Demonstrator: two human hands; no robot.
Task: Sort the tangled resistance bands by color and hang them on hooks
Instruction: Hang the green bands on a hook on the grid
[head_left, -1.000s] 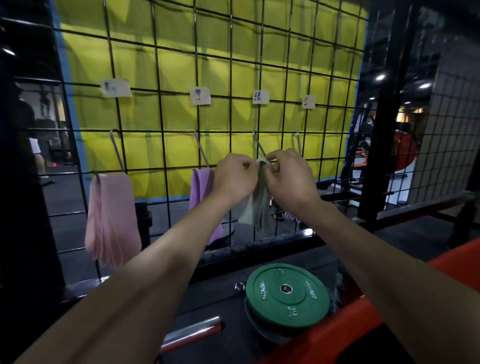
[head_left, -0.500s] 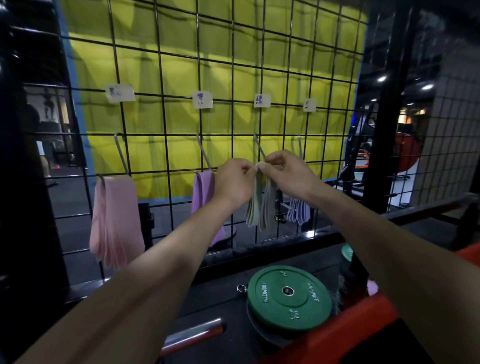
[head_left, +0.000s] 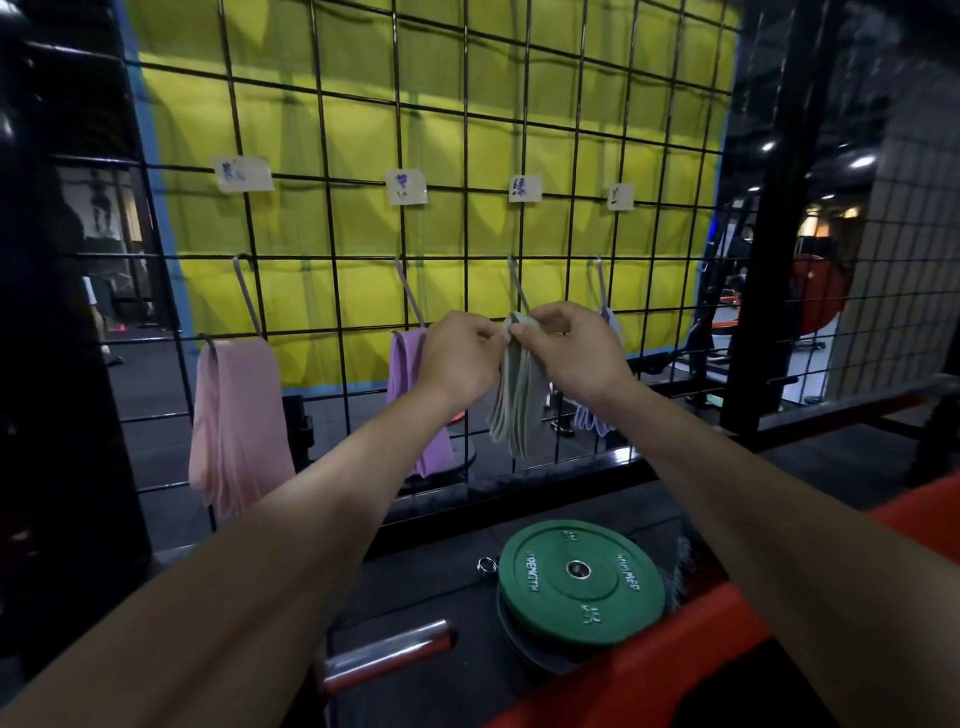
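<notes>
Left hand: the left hand (head_left: 460, 353) is raised to the wire grid, fingers curled, pinching the top fold of the green bands from the left side.
Right hand: the right hand (head_left: 571, 345) meets it from the right, thumb and fingers pinching the same top fold; the two hands nearly touch.
Green bands: the green bands (head_left: 517, 400) hang as a pale grey-green bunch straight down from the pinch, just below the third hook (head_left: 518, 291); whether the fold already sits on that hook is hidden by the fingers.
Pink bands: the pink bands (head_left: 236, 426) hang from the first hook (head_left: 247, 299), towards the left edge of the grid.
Purple bands: the purple bands (head_left: 410, 395) hang from the second hook (head_left: 410, 296), partly behind the left wrist.
Blue bands: the pale blue bands (head_left: 592, 421) hang from the fourth hook (head_left: 601, 286), mostly hidden by the right hand and forearm.
Grid: the black wire grid (head_left: 322, 156) stands upright in front of a yellow-green padded wall (head_left: 363, 218).
Labels: four paper labels (head_left: 244, 174) are fixed in a row, one above each hook; their writing is too blurred to read.
Below: a green weight plate (head_left: 582, 582) lies flat on a dark one, with a chrome bar end (head_left: 384, 657) near it to the left.
</notes>
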